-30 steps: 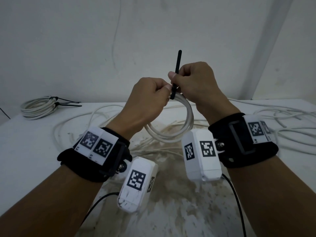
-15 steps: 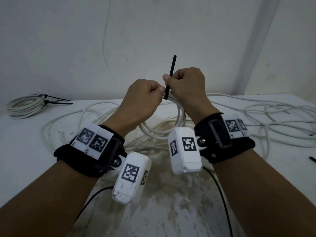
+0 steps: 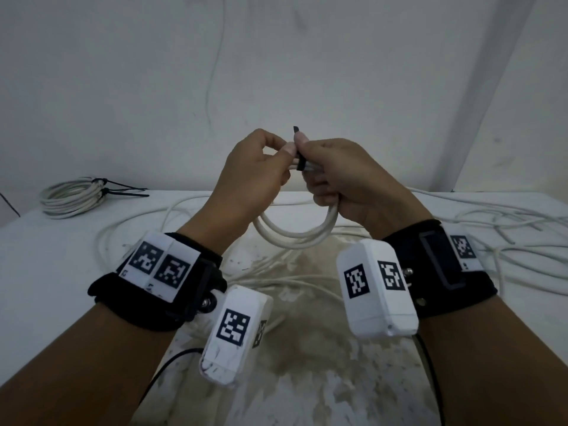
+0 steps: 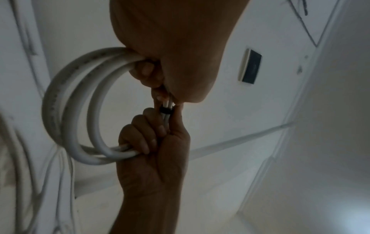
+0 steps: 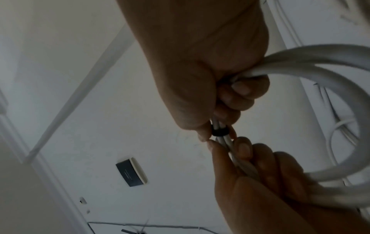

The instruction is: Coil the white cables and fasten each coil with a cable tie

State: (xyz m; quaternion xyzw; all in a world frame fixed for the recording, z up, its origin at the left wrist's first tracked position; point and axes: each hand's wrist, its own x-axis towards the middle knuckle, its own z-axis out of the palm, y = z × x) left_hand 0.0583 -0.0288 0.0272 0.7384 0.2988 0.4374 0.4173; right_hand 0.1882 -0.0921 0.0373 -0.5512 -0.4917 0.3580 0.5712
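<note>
Near the camera, at 6 o'clock, the surface (image 3: pixel 292 379) is showing only a worn, stained patch. Above it both hands are holding up a small coil (image 3: pixel 295 235) of white cable.

The left hand (image 3: pixel 246 176) is closing its fingers (image 4: pixel 144 71) around the top of the coil at 11 o'clock, and its thumb is pressing beside the tie (image 3: pixel 300 162). The right hand (image 3: pixel 344 179) is gripping the other side of the coil with curled fingers (image 5: pixel 240 91), while its thumb and forefinger are pinching the black tie. The tie is already sitting around the strands, and a short black end is sticking up above the thumbs at 12 o'clock.

I am judging that the step in hand is tightening this tie. To do it well, the left hand should be keeping the strands flat and together, so that no loop is slipping out. The right hand should be pulling the free end straight through the head, not sideways, until the band is sitting snug. If the pull is too hard, the cable may be pinched.

Farther away, loose cables (image 3: pixel 507 241) are lying on the surface at 3 o'clock, so more coiling is probably waiting. At 10 o'clock a finished coil (image 3: pixel 70 198) with black ties is resting near the wall.
</note>
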